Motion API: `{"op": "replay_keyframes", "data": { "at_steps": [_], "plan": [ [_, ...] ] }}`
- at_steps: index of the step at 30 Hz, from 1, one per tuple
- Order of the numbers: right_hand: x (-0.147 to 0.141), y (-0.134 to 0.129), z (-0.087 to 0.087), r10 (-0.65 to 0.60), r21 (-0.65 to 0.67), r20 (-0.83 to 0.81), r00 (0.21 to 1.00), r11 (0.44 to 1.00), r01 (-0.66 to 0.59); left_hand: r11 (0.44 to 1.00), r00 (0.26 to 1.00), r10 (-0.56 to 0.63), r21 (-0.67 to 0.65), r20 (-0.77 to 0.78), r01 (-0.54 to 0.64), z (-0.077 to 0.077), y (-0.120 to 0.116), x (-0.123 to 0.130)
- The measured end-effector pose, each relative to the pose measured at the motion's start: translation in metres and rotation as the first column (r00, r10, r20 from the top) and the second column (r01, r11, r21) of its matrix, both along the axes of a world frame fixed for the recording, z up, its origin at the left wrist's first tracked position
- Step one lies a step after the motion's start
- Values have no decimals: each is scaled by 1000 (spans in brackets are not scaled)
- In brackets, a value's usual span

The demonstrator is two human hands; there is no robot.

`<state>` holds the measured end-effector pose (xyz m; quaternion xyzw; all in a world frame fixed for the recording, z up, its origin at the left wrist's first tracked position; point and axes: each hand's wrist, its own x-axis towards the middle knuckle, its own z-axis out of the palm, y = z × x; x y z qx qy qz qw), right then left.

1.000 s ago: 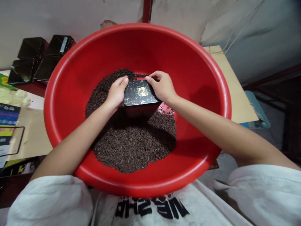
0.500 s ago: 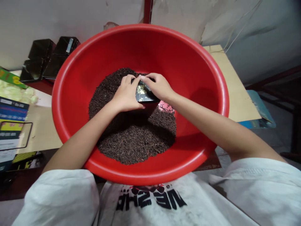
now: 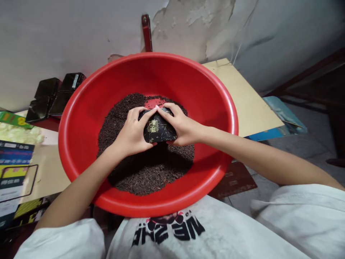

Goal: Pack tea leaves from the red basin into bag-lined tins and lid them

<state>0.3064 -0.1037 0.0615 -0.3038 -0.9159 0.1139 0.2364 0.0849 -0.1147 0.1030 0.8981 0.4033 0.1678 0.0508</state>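
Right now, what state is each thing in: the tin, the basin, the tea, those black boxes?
Black tin: lid on, gripped by both hands above the tea.
Left hand: closed on the tin.
Right hand: closed on the tin.
Red basin: upright, partly filled.
Loose dark tea: heaped in the basin.
Black boxes: stacked by the wall.

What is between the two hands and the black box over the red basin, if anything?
Nothing visible is. The left hand and the right hand both grip the black box directly, one on each side, with the fingers wrapped over its top edge. The box is above the dark tea leaves in the red basin.
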Motion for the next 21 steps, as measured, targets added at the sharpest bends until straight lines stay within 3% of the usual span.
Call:
{"op": "replay_keyframes", "data": {
  "at_steps": [3, 5, 8, 9, 10, 11, 12, 14, 17, 21],
  "plan": [
    [16, -18, 21, -42, 166, -80, 996, 984, 55, 988, 995, -91, 128, 27, 87, 25, -16, 15],
    [33, -30, 36, -101, 311, -142, 985, 940, 142, 951, 983, -171, 271, 63, 148, 39, -32, 25],
    [65, -45, 57, -233, 540, -238, 943, 775, 328, 848, 921, -368, 451, 126, 278, 41, -62, 21],
    [76, -49, 62, -297, 588, -268, 916, 703, 400, 832, 896, -429, 438, 115, 342, 37, -71, 14],
    [88, -52, 66, -373, 609, -290, 881, 638, 471, 883, 917, -381, 342, 117, 323, 31, -77, 5],
    [101, -54, 69, -452, 607, -307, 838, 585, 538, 954, 965, -245, 201, 96, 222, 24, -82, -5],
    [113, -55, 71, -518, 592, -322, 792, 542, 596, 990, 991, -122, 81, 52, 118, 16, -85, -15],
    [136, -54, 70, -612, 552, -356, 706, 472, 687, 997, 1000, 3, -73, -27, -5, 2, -86, -33],
    [164, -51, 58, -724, 444, -419, 548, 362, 819, 980, 999, 8, -198, -52, -18, -9, -84, -44],
    [186, -51, 34, -840, 184, -473, 265, 199, 963, 973, 997, -76, -217, 1, 74, 5, -73, -20]
  ]
}}
